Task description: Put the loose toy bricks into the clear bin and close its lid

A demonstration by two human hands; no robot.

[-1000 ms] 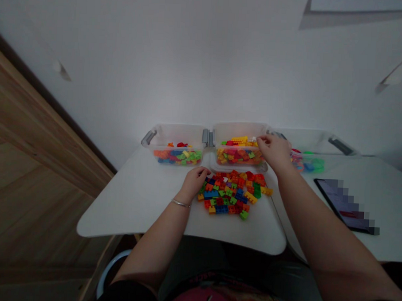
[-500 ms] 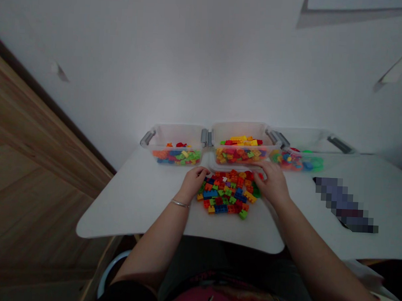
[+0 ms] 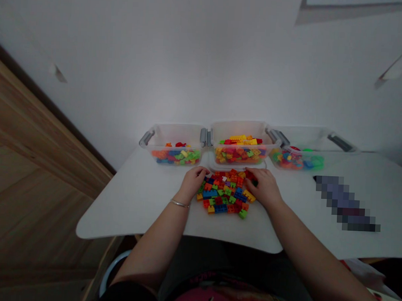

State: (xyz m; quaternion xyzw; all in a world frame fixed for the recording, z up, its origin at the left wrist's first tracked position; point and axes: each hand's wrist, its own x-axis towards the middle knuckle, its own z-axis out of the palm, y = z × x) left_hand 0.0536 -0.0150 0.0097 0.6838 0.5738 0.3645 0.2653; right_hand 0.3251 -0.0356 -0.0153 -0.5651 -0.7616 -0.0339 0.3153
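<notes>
A pile of colourful toy building bricks point(image 3: 224, 196) lies on the white table between my hands. My left hand point(image 3: 193, 181) rests at the pile's upper left edge, its fingers curled together; whatever they may hold is hidden. On the right side of the pile, my right hand point(image 3: 265, 187) curves over the bricks, thumb and fingers apart. Red bricks show in the gap between them. Its palm hides part of the pile's right edge, and I see nothing gripped in it.
Along the wall stand three clear bins: a left bin point(image 3: 180, 134) with mixed pieces, a middle bin point(image 3: 240, 128) with bricks, and a right bin point(image 3: 313, 137) with round pieces. A pixelated dark object point(image 3: 347, 203) lies at right on the table point(image 3: 135, 205).
My right hand has moved left and slightly down, inward over the pile's right edge, covering the green pieces seen there before. My left hand has stayed in place.
</notes>
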